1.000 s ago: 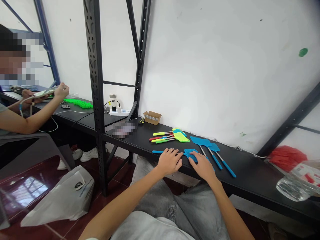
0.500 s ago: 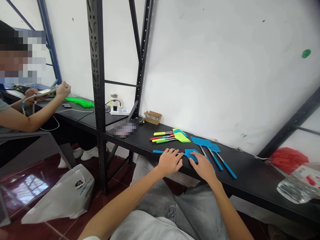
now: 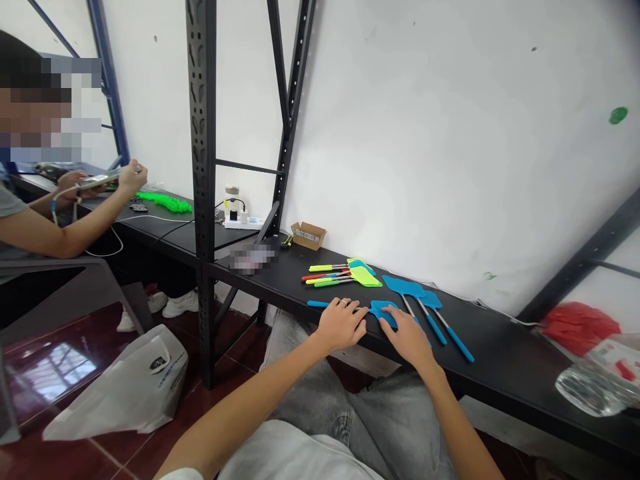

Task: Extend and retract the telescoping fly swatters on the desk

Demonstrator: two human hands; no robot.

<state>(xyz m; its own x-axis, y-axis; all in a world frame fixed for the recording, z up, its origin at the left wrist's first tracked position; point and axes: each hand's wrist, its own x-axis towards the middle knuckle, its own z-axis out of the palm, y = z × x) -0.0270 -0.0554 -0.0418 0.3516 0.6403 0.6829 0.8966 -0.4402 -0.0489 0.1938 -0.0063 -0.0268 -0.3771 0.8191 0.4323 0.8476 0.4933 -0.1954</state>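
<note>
A blue fly swatter (image 3: 318, 304) lies along the front edge of the black shelf, its handle pointing left. My left hand (image 3: 341, 325) rests over its thin shaft, thumb apart from the fingers, not visibly gripping. On the blue mesh head, my right hand (image 3: 407, 333) lies with fingers spread, hiding part of it. Behind my right hand are several more blue swatters (image 3: 404, 287), handles slanting toward me. Farther back to the left is a pile of yellow, green, red and blue swatters (image 3: 365, 277), handles to the left.
A small open cardboard box (image 3: 309, 236) stands by the wall, near a power strip (image 3: 245, 223). Red plastic bag (image 3: 580, 322) and clear packaging (image 3: 590, 387) are at right. A black post (image 3: 203, 167) rises at left; beyond it sits another person (image 3: 55, 233) holding a device.
The camera view has shifted slightly, so the surroundings sit a little farther right. Both hands and the swatters look the same relative to each other.
</note>
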